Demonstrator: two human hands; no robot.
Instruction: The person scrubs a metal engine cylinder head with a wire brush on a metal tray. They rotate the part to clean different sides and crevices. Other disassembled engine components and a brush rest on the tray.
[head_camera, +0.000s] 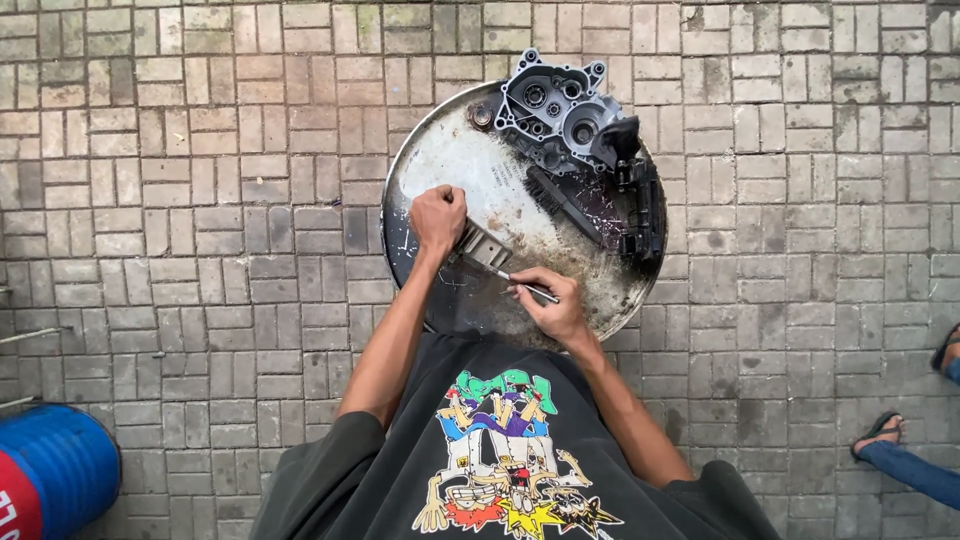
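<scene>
Left hand (438, 215): fingers clamped on small metal part (482, 245), round metal tray (430, 160). Right hand (552, 303): fingers pinched around thin tool (522, 284). Nearby: engine casing (552, 112), black brush (560, 200).

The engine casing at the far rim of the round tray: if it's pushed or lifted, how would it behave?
The engine casing looks like cast metal, so probably stiff and heavy for its size. It overhangs the round tray's far edge, so a push outward might tip it off. Its irregular outline makes rolling unlikely.
</scene>
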